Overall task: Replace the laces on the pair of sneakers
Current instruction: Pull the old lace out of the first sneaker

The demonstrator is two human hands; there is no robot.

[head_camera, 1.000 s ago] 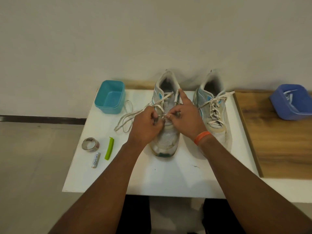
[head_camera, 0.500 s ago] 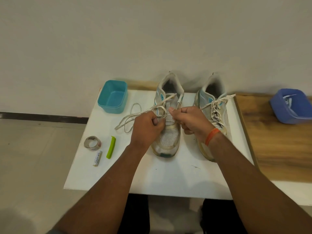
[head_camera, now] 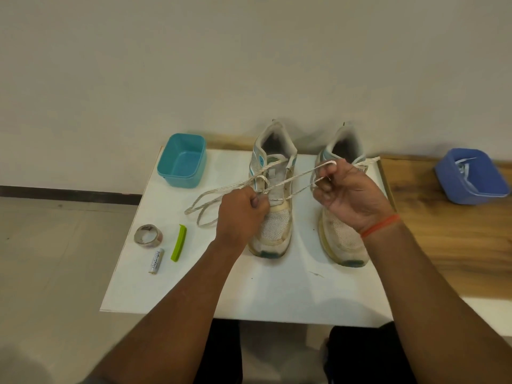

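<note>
Lace drawn out of the left sneaker

On the white table [head_camera: 249,295], the left hand [head_camera: 241,214] grips the left sneaker [head_camera: 273,195] at its eyelets. The right hand [head_camera: 346,192] pinches a loop of its lace [head_camera: 296,177], held over the right sneaker [head_camera: 343,234]. Leftward lie a teal tub [head_camera: 182,160], tape roll [head_camera: 148,235], green clip [head_camera: 178,242] and battery [head_camera: 156,261]; a blue tub [head_camera: 471,176] sits far right
</note>
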